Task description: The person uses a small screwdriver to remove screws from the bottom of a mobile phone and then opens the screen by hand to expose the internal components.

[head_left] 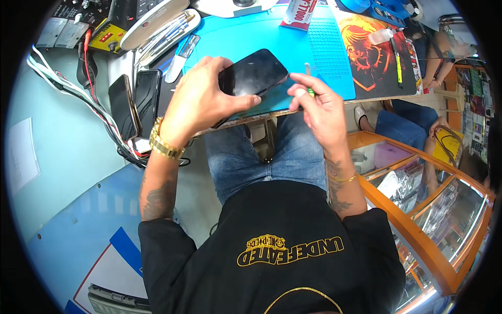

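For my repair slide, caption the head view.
A left hand holds a black phone over a blue mat, the right hand close beside the phone.

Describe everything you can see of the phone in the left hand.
The phone is a flat, dark slab with rounded corners; its glossy, glass-like black face is up, catching pale reflections, with no lit display visible. It slants up toward the right over the blue mat. The left hand grips its left end, thumb along the near side. The right hand is by its right end; contact is unclear.
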Tool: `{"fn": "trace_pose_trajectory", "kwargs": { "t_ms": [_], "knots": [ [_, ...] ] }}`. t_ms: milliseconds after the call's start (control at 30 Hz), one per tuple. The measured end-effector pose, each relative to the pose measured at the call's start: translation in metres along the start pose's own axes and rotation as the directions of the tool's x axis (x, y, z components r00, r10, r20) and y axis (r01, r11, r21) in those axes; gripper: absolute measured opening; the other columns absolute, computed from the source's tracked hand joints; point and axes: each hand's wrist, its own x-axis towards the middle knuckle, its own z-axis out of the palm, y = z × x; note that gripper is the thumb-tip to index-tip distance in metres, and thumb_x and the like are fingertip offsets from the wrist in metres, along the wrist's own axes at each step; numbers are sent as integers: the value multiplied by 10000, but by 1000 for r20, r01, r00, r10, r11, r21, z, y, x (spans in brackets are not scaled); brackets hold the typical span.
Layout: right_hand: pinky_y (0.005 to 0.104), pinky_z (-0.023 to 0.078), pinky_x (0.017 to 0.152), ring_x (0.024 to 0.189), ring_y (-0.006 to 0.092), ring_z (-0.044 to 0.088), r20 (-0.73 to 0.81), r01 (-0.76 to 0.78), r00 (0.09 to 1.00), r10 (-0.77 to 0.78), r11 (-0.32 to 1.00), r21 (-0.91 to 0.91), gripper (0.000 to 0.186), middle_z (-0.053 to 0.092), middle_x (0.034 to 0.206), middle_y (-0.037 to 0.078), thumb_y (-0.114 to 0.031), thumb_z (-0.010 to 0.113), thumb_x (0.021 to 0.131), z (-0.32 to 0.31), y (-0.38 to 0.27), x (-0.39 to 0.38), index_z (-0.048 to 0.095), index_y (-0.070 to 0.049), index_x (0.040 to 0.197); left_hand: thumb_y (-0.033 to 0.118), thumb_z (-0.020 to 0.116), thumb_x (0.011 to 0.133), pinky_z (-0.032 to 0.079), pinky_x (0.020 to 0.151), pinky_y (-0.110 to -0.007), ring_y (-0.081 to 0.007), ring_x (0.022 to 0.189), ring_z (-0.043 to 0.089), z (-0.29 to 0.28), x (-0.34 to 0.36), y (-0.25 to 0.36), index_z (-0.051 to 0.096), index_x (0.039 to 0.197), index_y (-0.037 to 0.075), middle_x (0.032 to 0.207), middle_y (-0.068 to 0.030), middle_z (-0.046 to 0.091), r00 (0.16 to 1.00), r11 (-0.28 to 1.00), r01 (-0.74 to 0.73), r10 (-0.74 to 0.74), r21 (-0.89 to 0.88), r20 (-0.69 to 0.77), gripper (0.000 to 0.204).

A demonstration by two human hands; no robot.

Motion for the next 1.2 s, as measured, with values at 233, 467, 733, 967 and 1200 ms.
{"fn": "trace_pose_trajectory", "kwargs": {
  "t_ms": [233, 467, 733, 967, 1200],
  "knots": [
    [318, 607, 843, 1071, 233, 705, 41, 156, 984, -174, 948, 277, 494, 639, 1337, 217, 33, 494, 1011, 26, 0, 7, 506, 29, 1505, 397, 899, 767, 540, 895, -305, -173, 955, 679, -21, 10, -19, 688, 1198, -66, 1040, -144, 720, 953, 870, 233, -116, -433, 280, 666],
    [326, 594, 882, 1102, 256, 717, -29, 311, 948, -318, 896, 317, 364, 699, 1261, 213, 45, 557, 1033, 12, 1, 8, 578, 50, 1397, 386, 910, 729, 538, 919, -352, -219, 1030, 682, -23, 10, -13, 684, 1191, -68, 1071, -150, 729, 977, 946, 135, -78, -295, 197, 686],
    [271, 591, 742, 852, 122, 718, -29, 266, 960, -277, 944, -196, 225, 765, 992, 99, -77, 655, 1035, -8, -8, -13, 703, -7, 1243, 353, 930, 623, 529, 922, -437, -345, 1037, 648, 9, -8, 9, 666, 1218, 14, 1064, -150, 669, 987, 967, -135, 150, 214, -55, 735],
    [309, 601, 823, 965, 196, 760, -24, 354, 934, -358, 930, -101, 225, 772, 1075, 146, -59, 643, 1034, -8, 26, 5, 671, 14, 1246, 327, 916, 634, 535, 906, -438, -337, 1010, 652, 20, -10, 10, 663, 1227, -3, 1033, -147, 665, 981, 945, -161, 186, 283, -61, 725],
    [306, 611, 825, 991, 202, 759, -26, 306, 950, -313, 942, -137, 245, 770, 1080, 149, -105, 631, 1054, -10, 18, 2, 669, 23, 1258, 318, 912, 644, 547, 888, -435, -341, 981, 675, 15, -8, 16, 660, 1228, -14, 1014, -151, 685, 987, 934, -153, 161, 324, 2, 719]
  ]
}}
